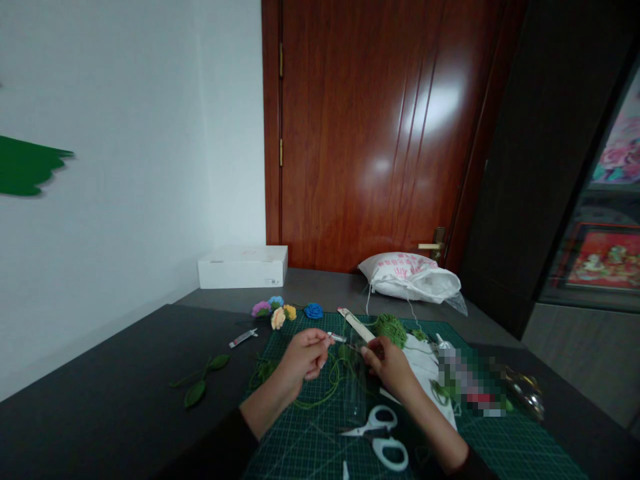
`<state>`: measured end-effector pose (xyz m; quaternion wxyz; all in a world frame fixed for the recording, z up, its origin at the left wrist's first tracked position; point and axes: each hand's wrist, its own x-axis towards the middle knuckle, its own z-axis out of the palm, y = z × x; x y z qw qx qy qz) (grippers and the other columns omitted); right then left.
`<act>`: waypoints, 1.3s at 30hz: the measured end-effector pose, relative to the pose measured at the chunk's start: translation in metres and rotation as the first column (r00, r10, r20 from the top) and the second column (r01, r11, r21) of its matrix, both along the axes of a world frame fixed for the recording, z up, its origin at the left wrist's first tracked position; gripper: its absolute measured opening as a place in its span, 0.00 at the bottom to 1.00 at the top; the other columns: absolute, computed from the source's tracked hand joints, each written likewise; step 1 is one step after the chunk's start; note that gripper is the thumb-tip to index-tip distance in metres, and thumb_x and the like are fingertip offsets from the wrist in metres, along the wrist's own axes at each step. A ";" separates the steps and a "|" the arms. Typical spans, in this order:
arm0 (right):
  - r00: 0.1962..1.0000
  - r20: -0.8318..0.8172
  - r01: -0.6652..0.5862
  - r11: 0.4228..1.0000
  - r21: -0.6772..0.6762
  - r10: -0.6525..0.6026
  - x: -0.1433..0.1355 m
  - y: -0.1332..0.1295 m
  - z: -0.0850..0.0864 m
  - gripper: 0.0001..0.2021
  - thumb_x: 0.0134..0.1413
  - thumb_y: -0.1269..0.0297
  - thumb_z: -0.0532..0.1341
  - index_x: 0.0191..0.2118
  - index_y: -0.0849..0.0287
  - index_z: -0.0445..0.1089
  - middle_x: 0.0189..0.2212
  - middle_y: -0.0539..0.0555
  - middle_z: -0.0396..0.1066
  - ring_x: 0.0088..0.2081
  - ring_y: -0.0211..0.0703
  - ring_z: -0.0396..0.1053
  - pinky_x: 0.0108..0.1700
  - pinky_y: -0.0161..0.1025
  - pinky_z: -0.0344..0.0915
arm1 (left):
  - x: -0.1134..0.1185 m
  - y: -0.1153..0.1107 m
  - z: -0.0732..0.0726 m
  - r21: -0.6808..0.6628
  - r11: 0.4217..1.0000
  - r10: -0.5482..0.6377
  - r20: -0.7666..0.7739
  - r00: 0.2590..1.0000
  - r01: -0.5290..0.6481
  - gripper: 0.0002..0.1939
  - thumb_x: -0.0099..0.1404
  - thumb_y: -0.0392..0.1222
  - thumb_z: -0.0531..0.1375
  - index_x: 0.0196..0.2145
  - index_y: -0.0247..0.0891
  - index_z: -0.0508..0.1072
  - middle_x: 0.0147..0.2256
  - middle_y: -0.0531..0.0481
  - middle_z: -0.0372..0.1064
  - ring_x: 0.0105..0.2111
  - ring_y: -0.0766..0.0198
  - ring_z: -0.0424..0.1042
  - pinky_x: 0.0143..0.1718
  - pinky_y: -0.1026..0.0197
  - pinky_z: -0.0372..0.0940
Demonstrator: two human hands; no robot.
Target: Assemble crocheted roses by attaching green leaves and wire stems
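Observation:
My left hand (307, 353) is closed, pinching a small white tube (337, 338) that points to the right. Facing it, my right hand (384, 360) has its fingers pressed together around something thin near the tube's tip, too small to name. Below the hands, loose green yarn (320, 398) trails over the green cutting mat (300, 453). A green yarn ball (391, 329) lies just beyond my right hand, beside a pale flat strip (356, 325). White-handled scissors (381, 433) rest on the mat in front, blades to the left.
Crocheted flowers (278, 316) and a blue flower (314, 311) lie at the back. Left are another small tube (243, 338) and a leafy green stem (196, 393). A white box (243, 268) and a white sack (407, 275) stand by the door; a shiny clear-wrapped item (525, 393) is right.

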<state>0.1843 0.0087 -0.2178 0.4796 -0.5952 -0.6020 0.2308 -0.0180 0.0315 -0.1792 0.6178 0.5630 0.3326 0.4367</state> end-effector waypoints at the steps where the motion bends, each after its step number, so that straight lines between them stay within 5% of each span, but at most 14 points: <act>1: 0.997 0.065 0.049 0.999 -0.013 -0.048 0.001 -0.001 -0.003 0.14 0.49 0.54 0.63 0.35 0.59 0.68 0.28 0.56 0.73 0.30 0.50 0.73 0.31 0.44 0.71 | -0.003 0.003 0.002 -0.002 1.000 0.019 0.010 1.000 -0.019 0.20 0.54 0.55 0.66 0.32 0.35 0.69 0.14 0.62 0.57 0.10 0.77 0.44 0.12 0.70 0.40; 6: 0.923 0.346 0.178 0.984 0.001 -0.168 -0.028 -0.010 -0.016 0.36 0.32 0.74 0.71 0.54 0.61 0.66 0.49 0.67 0.69 0.52 0.67 0.66 0.51 0.56 0.64 | -0.006 0.005 0.001 -0.037 0.999 0.036 -0.003 0.999 -0.036 0.17 0.52 0.50 0.66 0.31 0.35 0.69 0.13 0.60 0.59 0.10 0.77 0.45 0.12 0.70 0.42; 11: 0.865 0.469 0.213 0.977 -0.024 -0.177 -0.027 -0.001 -0.013 0.31 0.45 0.83 0.59 0.59 0.66 0.62 0.48 0.68 0.69 0.46 0.56 0.72 0.46 0.47 0.67 | -0.003 0.003 -0.007 -0.082 0.997 0.009 -0.027 1.000 -0.012 0.15 0.52 0.46 0.67 0.31 0.35 0.69 0.14 0.59 0.61 0.11 0.76 0.46 0.11 0.71 0.43; 15: 0.853 0.513 0.138 0.990 -0.037 -0.099 0.019 0.025 0.005 0.19 0.58 0.77 0.58 0.55 0.63 0.65 0.43 0.58 0.72 0.44 0.47 0.73 0.48 0.45 0.68 | -0.003 0.005 -0.006 -0.082 0.997 0.007 0.013 1.000 -0.006 0.14 0.53 0.46 0.66 0.32 0.35 0.69 0.14 0.59 0.61 0.12 0.76 0.47 0.13 0.71 0.45; 18: 0.830 0.558 0.053 0.996 -0.074 -0.002 0.040 0.051 0.017 0.14 0.63 0.62 0.60 0.52 0.60 0.68 0.47 0.56 0.71 0.44 0.45 0.73 0.46 0.48 0.71 | -0.003 0.006 -0.006 -0.070 0.998 0.003 0.053 0.999 0.001 0.14 0.54 0.47 0.66 0.32 0.35 0.69 0.14 0.59 0.60 0.12 0.76 0.46 0.13 0.71 0.44; 27: 0.766 0.639 -0.026 0.997 -0.076 0.069 0.030 0.101 0.025 0.15 0.64 0.60 0.60 0.54 0.59 0.67 0.53 0.58 0.68 0.48 0.48 0.71 0.48 0.50 0.71 | -0.003 0.002 -0.010 -0.052 0.999 -0.005 0.071 0.997 0.009 0.16 0.54 0.47 0.68 0.31 0.34 0.70 0.15 0.57 0.63 0.12 0.75 0.50 0.13 0.70 0.46; 33: 0.747 0.660 -0.013 0.994 -0.108 0.082 0.056 0.059 0.037 0.11 0.63 0.62 0.60 0.48 0.61 0.70 0.47 0.56 0.72 0.45 0.46 0.72 0.48 0.49 0.70 | -0.011 0.012 -0.010 -0.074 0.997 0.024 0.097 0.995 -0.017 0.15 0.54 0.47 0.66 0.31 0.34 0.70 0.15 0.56 0.64 0.12 0.75 0.49 0.13 0.70 0.46; 36: 0.738 0.651 -0.074 0.981 -0.181 0.177 0.060 0.019 0.029 0.06 0.58 0.70 0.61 0.38 0.59 0.76 0.35 0.54 0.77 0.38 0.44 0.75 0.41 0.37 0.67 | -0.013 0.016 -0.012 -0.097 0.995 0.023 0.100 0.995 -0.014 0.14 0.53 0.46 0.66 0.30 0.34 0.69 0.14 0.56 0.64 0.12 0.75 0.50 0.13 0.70 0.46; 39: 0.726 0.657 -0.081 0.974 -0.213 0.204 0.055 -0.010 0.014 0.12 0.47 0.68 0.67 0.41 0.58 0.76 0.37 0.56 0.77 0.39 0.48 0.75 0.39 0.37 0.65 | -0.011 0.015 -0.015 -0.113 0.994 0.018 0.093 0.996 -0.008 0.13 0.53 0.45 0.66 0.30 0.34 0.69 0.15 0.56 0.64 0.12 0.75 0.50 0.12 0.70 0.47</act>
